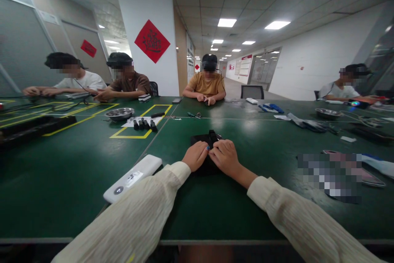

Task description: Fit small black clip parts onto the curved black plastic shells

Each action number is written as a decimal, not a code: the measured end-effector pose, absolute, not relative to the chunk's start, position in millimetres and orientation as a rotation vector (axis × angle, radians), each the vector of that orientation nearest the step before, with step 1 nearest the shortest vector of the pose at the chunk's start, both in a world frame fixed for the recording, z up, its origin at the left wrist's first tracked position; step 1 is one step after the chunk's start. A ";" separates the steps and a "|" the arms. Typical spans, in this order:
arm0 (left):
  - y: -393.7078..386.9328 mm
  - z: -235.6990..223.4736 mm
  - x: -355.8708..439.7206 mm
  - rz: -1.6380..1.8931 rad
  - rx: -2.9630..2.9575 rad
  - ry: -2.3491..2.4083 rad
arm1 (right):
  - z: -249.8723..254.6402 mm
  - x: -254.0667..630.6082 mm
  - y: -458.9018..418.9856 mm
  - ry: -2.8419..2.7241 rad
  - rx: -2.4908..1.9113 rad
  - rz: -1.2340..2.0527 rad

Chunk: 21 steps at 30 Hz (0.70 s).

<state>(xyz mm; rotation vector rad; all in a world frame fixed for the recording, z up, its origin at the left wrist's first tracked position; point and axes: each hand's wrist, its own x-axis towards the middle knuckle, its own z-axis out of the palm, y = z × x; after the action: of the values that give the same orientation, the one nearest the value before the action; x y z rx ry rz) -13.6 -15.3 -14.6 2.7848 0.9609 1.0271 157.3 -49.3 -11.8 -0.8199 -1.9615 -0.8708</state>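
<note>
My left hand [197, 156] and my right hand [224, 155] meet over the green table in front of me, fingers bent and closed. A small black part [212, 135] sticks up at the fingertips of my right hand, which grips it. Between the hands shows a tiny blue spot [208, 148], too small to name. Underneath lies a flat black object [197, 139], largely covered by the hands. What my left fingers pinch is hidden. A white power bank [140, 174] rests beside my left forearm.
Left of centre are a metal bowl [118, 114] and several black parts [144, 124] on white paper. Green-handled pliers [194, 115] lie farther ahead. Grey gloves [304, 123] and a pink-edged object [372, 179] lie right. A person [207, 84] sits opposite; others sit left and right.
</note>
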 end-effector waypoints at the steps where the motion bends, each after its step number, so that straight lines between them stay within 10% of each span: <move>1: -15.0 -15.2 -14.1 1.029 2.780 0.943 | -12.3 157.6 -48.5 -1.975 -0.825 -0.863; 21: 16.1 -17.4 -36.4 1.404 2.167 1.535 | -9.4 162.8 -21.4 -2.042 -1.097 -0.343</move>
<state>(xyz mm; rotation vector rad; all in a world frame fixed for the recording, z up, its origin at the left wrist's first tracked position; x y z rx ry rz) -36.4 16.1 -17.4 2.1666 1.5350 1.4041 162.8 -21.4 -9.4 -1.0969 -2.0417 -0.3426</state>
